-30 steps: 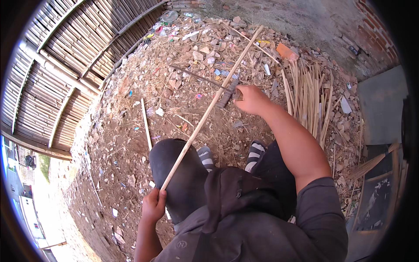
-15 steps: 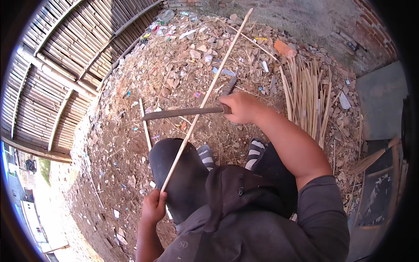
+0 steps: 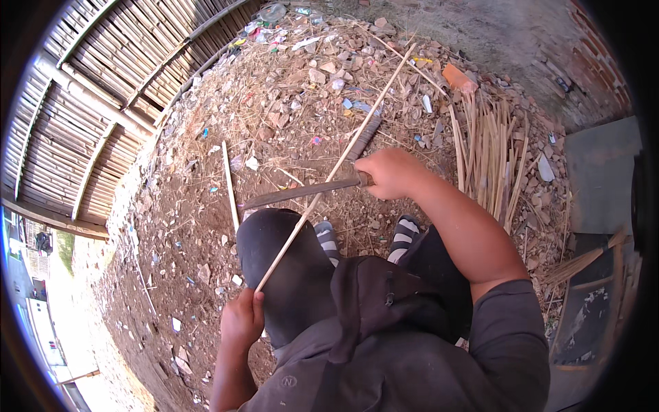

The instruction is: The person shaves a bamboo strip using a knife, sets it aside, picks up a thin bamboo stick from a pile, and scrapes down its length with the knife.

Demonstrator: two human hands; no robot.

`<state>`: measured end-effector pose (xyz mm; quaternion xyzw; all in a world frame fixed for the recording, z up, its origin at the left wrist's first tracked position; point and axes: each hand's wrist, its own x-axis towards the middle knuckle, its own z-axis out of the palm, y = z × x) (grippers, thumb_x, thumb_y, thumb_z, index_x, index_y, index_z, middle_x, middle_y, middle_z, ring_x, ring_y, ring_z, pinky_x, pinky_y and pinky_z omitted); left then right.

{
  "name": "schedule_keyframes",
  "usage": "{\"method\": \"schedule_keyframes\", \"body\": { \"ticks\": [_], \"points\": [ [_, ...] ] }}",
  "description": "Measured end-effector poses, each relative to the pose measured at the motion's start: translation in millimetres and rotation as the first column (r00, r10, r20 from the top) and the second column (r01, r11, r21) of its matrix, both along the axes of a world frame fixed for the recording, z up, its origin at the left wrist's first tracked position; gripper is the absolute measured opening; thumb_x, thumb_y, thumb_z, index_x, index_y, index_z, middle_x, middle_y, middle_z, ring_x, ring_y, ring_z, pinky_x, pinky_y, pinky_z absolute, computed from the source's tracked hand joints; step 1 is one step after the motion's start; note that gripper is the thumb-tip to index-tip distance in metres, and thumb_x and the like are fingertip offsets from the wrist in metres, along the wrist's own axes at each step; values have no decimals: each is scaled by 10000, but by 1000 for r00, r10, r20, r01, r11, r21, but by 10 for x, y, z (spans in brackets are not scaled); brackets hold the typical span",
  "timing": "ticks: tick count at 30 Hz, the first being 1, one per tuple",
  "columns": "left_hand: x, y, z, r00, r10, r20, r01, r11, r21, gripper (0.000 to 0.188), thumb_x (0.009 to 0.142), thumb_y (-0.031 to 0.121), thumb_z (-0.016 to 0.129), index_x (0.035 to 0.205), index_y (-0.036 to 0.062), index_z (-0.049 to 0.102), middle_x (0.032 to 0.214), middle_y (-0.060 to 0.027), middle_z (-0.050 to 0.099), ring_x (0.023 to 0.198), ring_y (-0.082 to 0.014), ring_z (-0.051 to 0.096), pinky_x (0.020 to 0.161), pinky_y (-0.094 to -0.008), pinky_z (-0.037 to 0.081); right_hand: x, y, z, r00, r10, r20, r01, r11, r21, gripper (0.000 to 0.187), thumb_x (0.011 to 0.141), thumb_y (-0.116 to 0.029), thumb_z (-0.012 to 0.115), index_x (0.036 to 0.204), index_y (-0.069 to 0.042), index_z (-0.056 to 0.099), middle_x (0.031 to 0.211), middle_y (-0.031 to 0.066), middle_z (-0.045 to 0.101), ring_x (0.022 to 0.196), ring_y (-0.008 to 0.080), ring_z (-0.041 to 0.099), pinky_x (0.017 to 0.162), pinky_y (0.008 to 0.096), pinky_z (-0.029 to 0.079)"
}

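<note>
My left hand (image 3: 241,318), low at the left, is closed round the near end of a long pale split-bamboo strip (image 3: 281,253). The strip slants up over my left knee to the far right. My right hand (image 3: 390,173) is closed at the base of a dark long-bladed knife (image 3: 296,193). Its blade reaches left and crosses the strip just beyond my knee. Close by this hand, a dark ribbed bar (image 3: 365,137) lies along the strip; whether it belongs to the knife I cannot tell.
A bundle of pale strips (image 3: 486,154) lies at the right, near an orange brick piece (image 3: 458,77). One shorter strip (image 3: 229,182) lies left of my knee. Rubble and litter cover the ground (image 3: 199,240). A bamboo wall (image 3: 147,65) stands left, a grey panel (image 3: 603,180) right.
The strip's far end has come lower and nearer. The knife's tip has dropped toward my knee, so the blade slants more. Both hands keep their hold.
</note>
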<state>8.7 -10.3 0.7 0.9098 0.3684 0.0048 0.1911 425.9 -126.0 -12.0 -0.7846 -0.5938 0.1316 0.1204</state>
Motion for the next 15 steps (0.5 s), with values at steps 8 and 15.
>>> {"method": "schedule_keyframes", "body": {
  "ticks": [8, 15],
  "points": [
    [47, -20, 47, 1000, 3, 4, -3, 1000, 2, 331, 1026, 294, 476, 826, 35, 532, 678, -247, 601, 660, -491, 597, 598, -579, 447, 90, 5, -189, 981, -133, -138, 148, 984, 99, 397, 732, -261, 735, 1050, -30, 678, 811, 187, 674, 770, 365, 667, 696, 451, 517],
    [84, -30, -106, 999, 20, -49, -15, 994, 110, 329, 1025, 307, 477, 834, 42, 525, 679, -243, 606, 653, -473, 608, 594, -570, 462, 182, 7, -232, 983, 10, -183, 20, 987, 161, 368, 726, -229, 714, 1027, -21, 676, 811, 186, 677, 784, 380, 666, 685, 445, 516]
  ]
}}
